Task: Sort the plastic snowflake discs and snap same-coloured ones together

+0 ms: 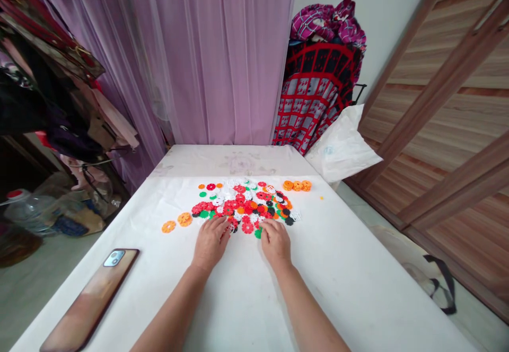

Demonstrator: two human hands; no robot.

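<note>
A loose pile of small notched plastic discs (240,201) in red, white, green, orange and black lies on the white-covered table. At its near left edge is my left hand (211,239), palm down with bent fingers, its fingertips closed at a white disc (231,228). Across from it, my right hand (275,239) has its fingers curled at the near right edge, closed about a green disc (258,233). The undersides of both hands are hidden. Between the hands, a red disc (247,227) lies flat.
Two orange discs (184,219) lie left of the pile, and a row of orange discs (297,185) lies at the back right. A phone (93,299) rests face down near the left edge. Beyond the right edge is a white bag (342,145); clothes and bags hang at left.
</note>
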